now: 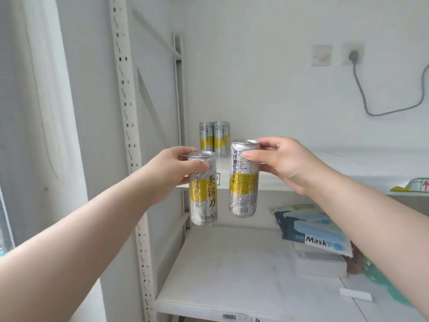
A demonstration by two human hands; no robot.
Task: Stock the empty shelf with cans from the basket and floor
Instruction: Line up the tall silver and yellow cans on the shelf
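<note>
The left can (203, 189) hangs upright from the left hand (171, 173), pinched near its rim. The right hand (285, 163) grips the right can (243, 180) likewise. Both cans are in the air before the shelf (325, 168), where two stocked cans (214, 139) stand back left. Such high grips could let a can slip, or swing and topple the stocked cans.

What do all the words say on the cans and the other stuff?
"茶活力" and "片仔癀饮品系列": left can, held by the left hand.
"片仔癀饮品系列": right can, held by the right hand.
"Mask": blue packet.
Fine print on the right can: too small.
Letters on the two back cans: blurred.
Barcode label on the lower shelf: too small.
</note>
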